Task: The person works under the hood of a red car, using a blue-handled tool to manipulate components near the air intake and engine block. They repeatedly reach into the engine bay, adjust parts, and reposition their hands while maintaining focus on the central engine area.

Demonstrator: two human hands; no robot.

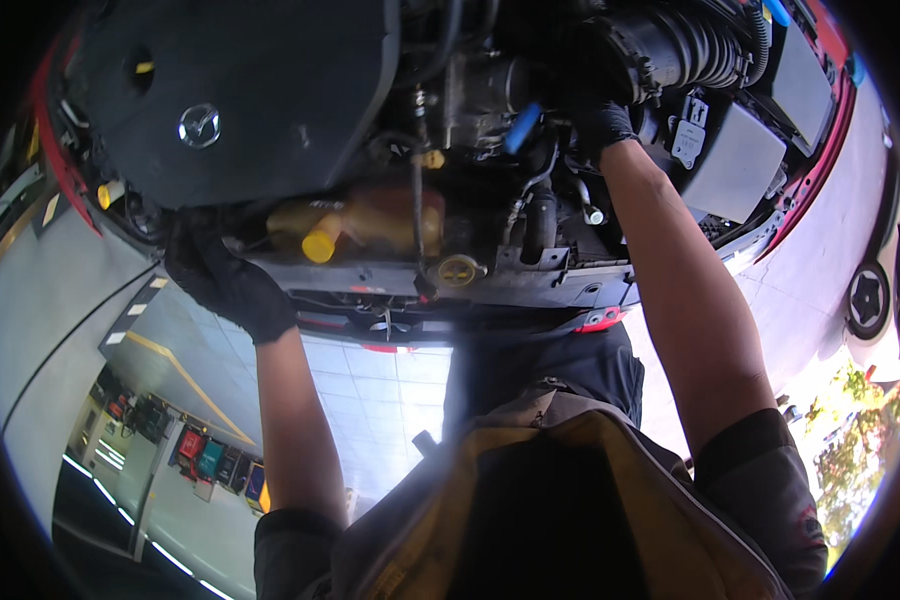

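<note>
My left hand [229,283], in a black glove, is at the front edge of a black plastic engine cover [285,97] with a Mazda emblem [199,126]. Its fingertips are lost in dark shadow there, so a grip cannot be made out. My right hand [607,131], also black-gloved, reaches deep into the engine bay beside the ribbed air intake hose [694,49]; its fingers are hidden in the dark. A blue object [523,129] sits just left of that hand. Between my hands are a yellowish coolant reservoir [382,225] with a yellow cap [319,246] and a radiator cap [457,270].
A grey box cover [742,161] stands right of my right forearm. The front crossmember [525,281] of the red car runs before my body. Another car's wheel [868,300] shows at far right. Several colourful boxes [210,459] stand at lower left, beyond the tiled floor [375,382].
</note>
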